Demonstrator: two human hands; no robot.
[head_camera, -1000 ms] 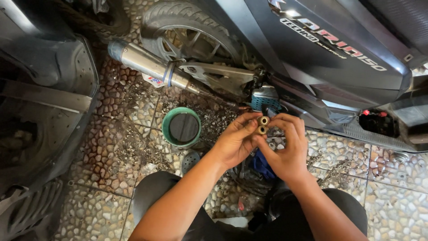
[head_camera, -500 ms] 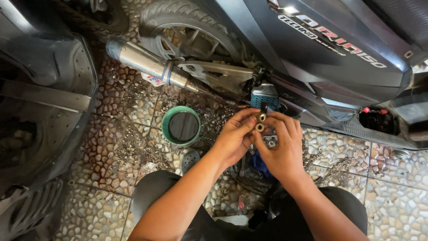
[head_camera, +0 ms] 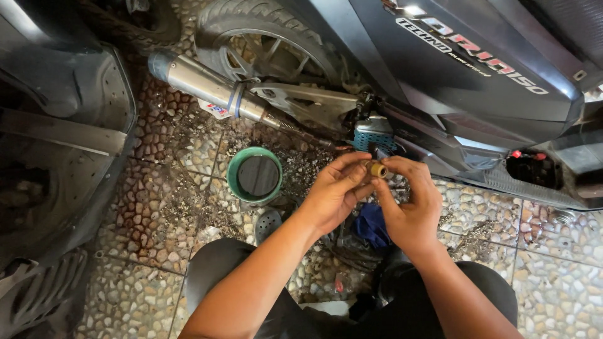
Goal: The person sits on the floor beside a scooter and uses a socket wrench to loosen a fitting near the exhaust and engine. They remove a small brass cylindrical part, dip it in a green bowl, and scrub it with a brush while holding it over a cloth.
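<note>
Both hands meet in front of a dark scooter (head_camera: 452, 69) parked on a pebbled tile floor. My left hand (head_camera: 333, 191) and my right hand (head_camera: 408, 204) pinch a small brass-coloured cylindrical part (head_camera: 378, 169) between their fingertips. One such piece shows; more may be hidden by the fingers. Just behind the hands sits a blue finned engine part (head_camera: 375, 135) of the scooter. A blue rag (head_camera: 372, 225) lies on the floor under my wrists.
A green round container (head_camera: 254, 176) stands on the floor left of my hands. The chrome exhaust pipe (head_camera: 207, 88) and rear wheel (head_camera: 270, 37) lie beyond it. Another scooter's dark bodywork (head_camera: 56, 125) fills the left side. My knees are at the bottom.
Two small brass pieces showed between the fingers before; now only one is visible. The hands stay in the same place, fingers slightly shifted.
</note>
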